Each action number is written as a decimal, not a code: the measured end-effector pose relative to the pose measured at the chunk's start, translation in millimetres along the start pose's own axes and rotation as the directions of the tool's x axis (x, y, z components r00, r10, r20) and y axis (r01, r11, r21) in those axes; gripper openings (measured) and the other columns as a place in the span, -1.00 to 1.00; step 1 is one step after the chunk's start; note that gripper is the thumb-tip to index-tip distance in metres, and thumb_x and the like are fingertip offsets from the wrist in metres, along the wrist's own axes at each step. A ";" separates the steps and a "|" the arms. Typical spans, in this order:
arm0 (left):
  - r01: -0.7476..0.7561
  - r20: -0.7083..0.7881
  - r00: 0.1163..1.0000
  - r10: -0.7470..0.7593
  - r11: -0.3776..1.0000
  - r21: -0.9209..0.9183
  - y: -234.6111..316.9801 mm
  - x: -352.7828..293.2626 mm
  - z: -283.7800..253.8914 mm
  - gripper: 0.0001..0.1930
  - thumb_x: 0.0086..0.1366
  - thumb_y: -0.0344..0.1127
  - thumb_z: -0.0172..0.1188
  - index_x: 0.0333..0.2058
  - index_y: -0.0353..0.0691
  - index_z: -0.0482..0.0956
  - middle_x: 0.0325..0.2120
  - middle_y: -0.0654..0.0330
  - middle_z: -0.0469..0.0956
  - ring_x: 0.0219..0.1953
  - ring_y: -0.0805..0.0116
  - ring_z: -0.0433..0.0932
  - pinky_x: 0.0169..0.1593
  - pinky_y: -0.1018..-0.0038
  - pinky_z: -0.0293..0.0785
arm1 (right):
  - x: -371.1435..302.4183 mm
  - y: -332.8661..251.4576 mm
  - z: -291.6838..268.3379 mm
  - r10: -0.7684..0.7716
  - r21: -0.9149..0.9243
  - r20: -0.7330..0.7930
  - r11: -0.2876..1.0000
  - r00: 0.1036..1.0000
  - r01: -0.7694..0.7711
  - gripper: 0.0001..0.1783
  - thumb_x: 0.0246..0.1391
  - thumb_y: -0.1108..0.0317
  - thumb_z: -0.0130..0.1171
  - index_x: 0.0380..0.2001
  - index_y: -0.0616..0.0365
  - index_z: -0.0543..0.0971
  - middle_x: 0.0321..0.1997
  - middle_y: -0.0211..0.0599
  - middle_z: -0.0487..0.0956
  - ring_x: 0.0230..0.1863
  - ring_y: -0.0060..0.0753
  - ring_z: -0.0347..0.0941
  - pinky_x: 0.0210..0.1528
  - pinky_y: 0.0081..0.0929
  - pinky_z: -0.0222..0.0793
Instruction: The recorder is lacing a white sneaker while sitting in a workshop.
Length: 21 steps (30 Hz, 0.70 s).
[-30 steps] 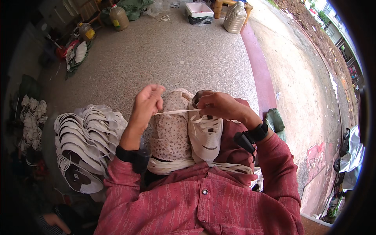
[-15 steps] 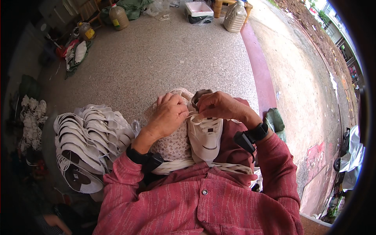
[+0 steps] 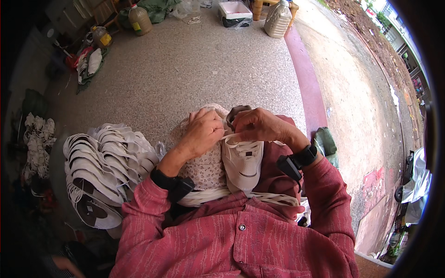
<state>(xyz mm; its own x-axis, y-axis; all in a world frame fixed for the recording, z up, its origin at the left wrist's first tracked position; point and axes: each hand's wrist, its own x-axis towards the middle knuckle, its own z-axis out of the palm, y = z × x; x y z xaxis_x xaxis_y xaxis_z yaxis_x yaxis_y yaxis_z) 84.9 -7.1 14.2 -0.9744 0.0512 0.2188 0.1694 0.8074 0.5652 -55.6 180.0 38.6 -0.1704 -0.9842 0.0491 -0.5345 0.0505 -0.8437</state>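
A white shoe upper (image 3: 242, 169) rests on my lap, toe toward me, its dark collar lining showing at the far end. White shoelace (image 3: 226, 138) runs across its front and through the eyelets. On the shoe's left, my left hand (image 3: 203, 132) is closed, its fingers pinching the lace. From the right, my right hand (image 3: 259, 125) reaches over the shoe opening, thumb and fingers pressed together on the lace near the upper eyelets. Flower-patterned cloth (image 3: 206, 169) covers my left leg. A bundle of white laces (image 3: 204, 198) lies across my lap.
Stacked white shoe uppers (image 3: 99, 162) stand at my left, with another white heap (image 3: 38, 143) farther left. Beyond on the speckled floor are plastic jugs (image 3: 140, 21), a white foam box (image 3: 235, 14) and a large clear bottle (image 3: 278, 21). A green bag (image 3: 325, 141) lies at my right.
My two hands have shifted only slightly over the shoe. The lace loop at the eyelets has become smaller and flatter. The shoe stays in place.
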 end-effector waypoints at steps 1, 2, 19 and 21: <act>-0.003 0.000 1.000 0.003 1.000 0.008 0.7 1.0 -0.2 -0.81 0.18 -0.23 0.11 -0.48 -0.18 0.61 -0.34 0.28 0.45 -0.14 0.29 0.36 0.07 0.32 0.12 | 0.4 1.0 0.1 -0.010 0.004 -0.004 1.000 1.000 0.010 -0.75 -0.09 0.26 0.43 -0.52 0.21 0.61 -0.38 -0.31 0.56 -0.30 -0.32 0.52 -0.27 -0.41 0.41; -0.003 0.000 1.000 0.003 1.000 0.008 1.5 2.8 -0.1 -0.81 0.18 -0.23 0.11 -0.48 -0.18 0.61 -0.34 0.28 0.45 -0.14 0.29 0.36 0.07 0.32 0.12 | 0.6 1.0 -0.4 -0.020 0.007 -0.009 1.000 1.000 0.020 -0.74 -0.09 0.25 0.44 -0.52 0.21 0.61 -0.38 -0.30 0.56 -0.30 -0.32 0.51 -0.28 -0.40 0.40; 0.085 0.268 0.963 -0.025 0.973 -0.216 -28.0 15.4 -4.6 -0.76 0.22 -0.16 0.13 -0.34 -0.18 0.67 -0.23 0.19 0.54 -0.04 0.16 0.42 0.19 0.25 0.14 | 6.4 18.9 -2.5 -0.200 -0.210 -0.180 0.964 0.963 0.161 -0.86 -0.04 0.37 0.14 -0.50 0.18 0.63 -0.37 -0.10 0.60 -0.36 -0.04 0.50 -0.30 -0.27 0.41; 0.087 0.275 0.961 -0.024 0.972 -0.217 -33.3 14.8 -1.3 -0.76 0.22 -0.16 0.14 -0.35 -0.18 0.67 -0.22 0.19 0.54 -0.03 0.16 0.42 0.18 0.25 0.15 | 7.7 20.7 3.9 -0.136 -0.216 -0.138 0.971 0.981 0.105 -0.88 -0.07 0.37 0.15 -0.51 0.15 0.63 -0.40 -0.13 0.60 -0.38 -0.05 0.51 -0.32 -0.27 0.41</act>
<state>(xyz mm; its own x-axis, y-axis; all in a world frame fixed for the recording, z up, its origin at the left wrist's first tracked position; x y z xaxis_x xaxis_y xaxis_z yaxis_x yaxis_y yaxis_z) 65.1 -34.0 -0.4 -0.9813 0.1911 -0.0218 0.1124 0.6619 0.7411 -64.8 172.8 19.4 -0.2088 -0.9488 0.2372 -0.7152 -0.0173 -0.6987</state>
